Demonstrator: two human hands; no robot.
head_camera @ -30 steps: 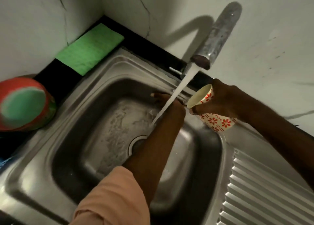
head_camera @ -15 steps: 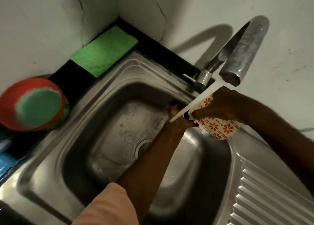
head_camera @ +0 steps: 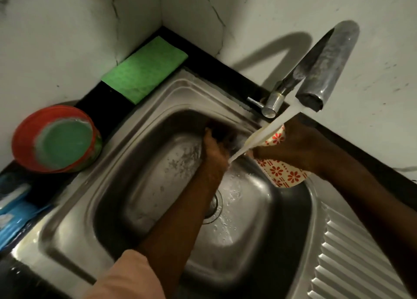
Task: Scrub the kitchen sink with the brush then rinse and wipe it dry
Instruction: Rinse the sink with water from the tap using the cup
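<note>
A person leans over a rectangular stainless-steel kitchen sink (head_camera: 126, 208) set into a dark counter (head_camera: 221, 68). Their left hand (head_camera: 214, 149) reaches deep into the basin and presses against its far wall; blur and shadow hide the fingers, so it is unclear whether they are curled or hold anything. No brush can be made out. Just right of it, the right hand (head_camera: 297, 149) is wrapped around a white paper cup with red flower print (head_camera: 284, 174), tilting its mouth towards the white stream of water (head_camera: 266, 131). That stream falls from the grey metal tap (head_camera: 325, 66) above both hands and strikes near the left wrist. Water beads on the basin floor around the round drain (head_camera: 215, 206) below the left forearm.

The wet steel will likely be slick and rigid under the palm. The cup looks light, thin and easily crushed, so a gentle hold around its middle suits it best.

Far to the left of the hands lie a flat green scouring pad (head_camera: 144, 69) and a red bowl with a green inside (head_camera: 56, 138).
</note>
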